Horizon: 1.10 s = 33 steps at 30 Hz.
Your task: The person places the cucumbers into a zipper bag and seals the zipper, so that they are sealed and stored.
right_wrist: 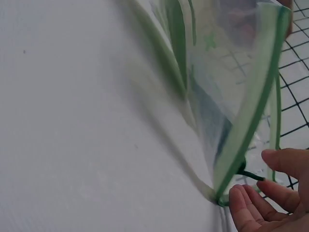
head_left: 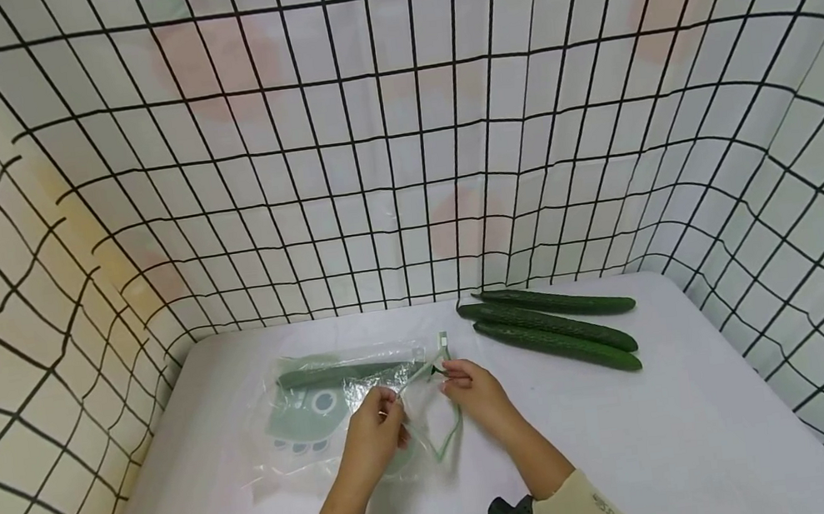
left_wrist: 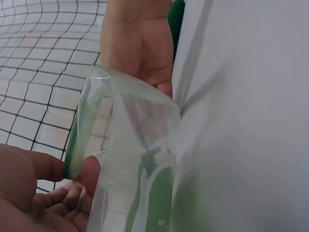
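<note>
Cucumber [head_left: 334,375] in bag [head_left: 309,423]: one. Loose cucumbers [head_left: 548,325], right of centre: three. Left hand [head_left: 375,427]: pinching unsealed rim [right_wrist: 253,106]. Right hand [head_left: 481,394]: fingers apart.

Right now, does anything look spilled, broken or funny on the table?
Nothing stands out. The clear plastic bag with green print is open, with a long green cucumber inside, and three dark green cucumbers lie side by side, looking whole.

Wide in the head view, close and tilted sideways in both wrist views.
From above, looks forward and down over the bench [head_left: 666,448] to the black netting [head_left: 421,132]; from left and right, faces inward, sharing the clear, green-edged bag [left_wrist: 133,150] from opposite sides.
</note>
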Tool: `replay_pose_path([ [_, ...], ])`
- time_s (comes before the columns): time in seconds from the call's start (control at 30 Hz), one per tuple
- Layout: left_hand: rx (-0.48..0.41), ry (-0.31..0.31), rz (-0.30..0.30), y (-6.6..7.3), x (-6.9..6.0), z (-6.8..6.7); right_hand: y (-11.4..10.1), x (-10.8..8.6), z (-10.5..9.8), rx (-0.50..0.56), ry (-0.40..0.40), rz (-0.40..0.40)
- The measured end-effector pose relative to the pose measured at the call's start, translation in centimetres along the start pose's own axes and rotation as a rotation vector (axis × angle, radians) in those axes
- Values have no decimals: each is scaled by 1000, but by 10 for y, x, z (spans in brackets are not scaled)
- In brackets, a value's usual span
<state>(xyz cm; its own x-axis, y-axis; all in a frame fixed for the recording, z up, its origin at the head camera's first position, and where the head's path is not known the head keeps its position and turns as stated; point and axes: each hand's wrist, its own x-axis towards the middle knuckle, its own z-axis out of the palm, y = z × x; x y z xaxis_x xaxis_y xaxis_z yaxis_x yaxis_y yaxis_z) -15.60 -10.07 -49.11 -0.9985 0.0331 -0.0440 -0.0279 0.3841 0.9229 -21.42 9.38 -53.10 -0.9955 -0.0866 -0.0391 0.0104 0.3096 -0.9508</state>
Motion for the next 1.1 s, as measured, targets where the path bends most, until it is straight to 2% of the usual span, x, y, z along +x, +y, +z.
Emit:
replay_pose_path([
  [0.17,-26,17,4,1,1,1,0,0,-17,19,29,11],
  [0.4,-62,29,12,4,2,4,3,-1,-38,-22,62,-28],
  [0.9,-83,43,19,4,2,5,3,-4,-82,-34,91,39],
  [1.1,-93,37,20,4,2,4,6,-4,-99,-55,95,41],
])
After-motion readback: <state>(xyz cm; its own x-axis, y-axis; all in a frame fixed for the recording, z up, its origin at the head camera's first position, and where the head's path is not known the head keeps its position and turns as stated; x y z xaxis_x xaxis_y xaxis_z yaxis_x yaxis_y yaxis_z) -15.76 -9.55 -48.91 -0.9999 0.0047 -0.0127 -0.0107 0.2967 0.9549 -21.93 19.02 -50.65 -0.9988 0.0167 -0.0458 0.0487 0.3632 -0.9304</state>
